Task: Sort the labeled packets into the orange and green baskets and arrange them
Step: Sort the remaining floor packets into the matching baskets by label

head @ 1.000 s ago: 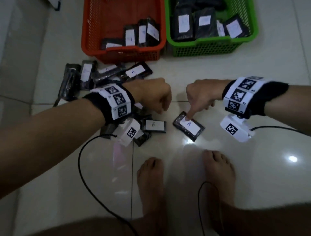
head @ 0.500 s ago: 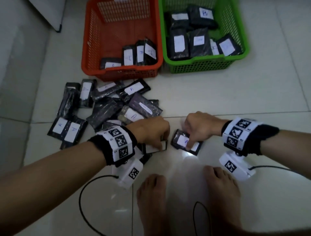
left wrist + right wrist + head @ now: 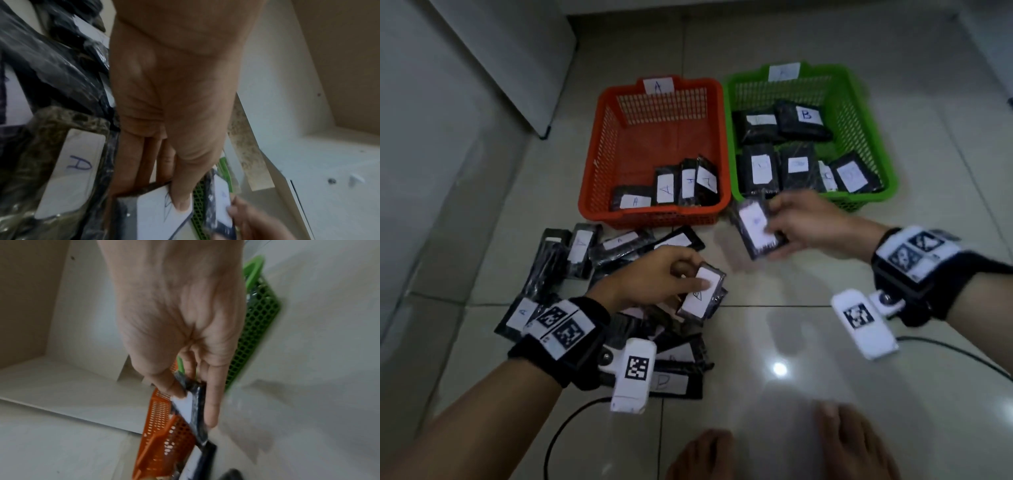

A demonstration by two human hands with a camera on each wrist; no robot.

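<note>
An orange basket (image 3: 599, 178) tagged A holds several black packets along its near wall. Beside it on the right, a green basket (image 3: 873, 137) holds several more, one labelled B. My left hand (image 3: 695, 287) pinches a white-labelled packet (image 3: 702, 294) above the floor pile (image 3: 585, 253), thumb on the label (image 3: 180, 204). My right hand (image 3: 777, 222) grips another packet (image 3: 756, 226) just in front of the gap between the baskets; its label is blurred. In the right wrist view that packet (image 3: 193, 405) sits between thumb and fingers, with the orange basket (image 3: 160, 426) and green basket (image 3: 255, 331) behind.
Loose packets lie heaped on the tiles at lower left, one marked A (image 3: 76, 170). A white cabinet (image 3: 482, 68) stands at the far left. My bare feet (image 3: 852, 445) and a black cable (image 3: 565, 431) are at the bottom edge.
Both hands have picked their packets up off the floor. The right hand has carried its packet forward to the baskets; the left has lifted its packet over the pile.
</note>
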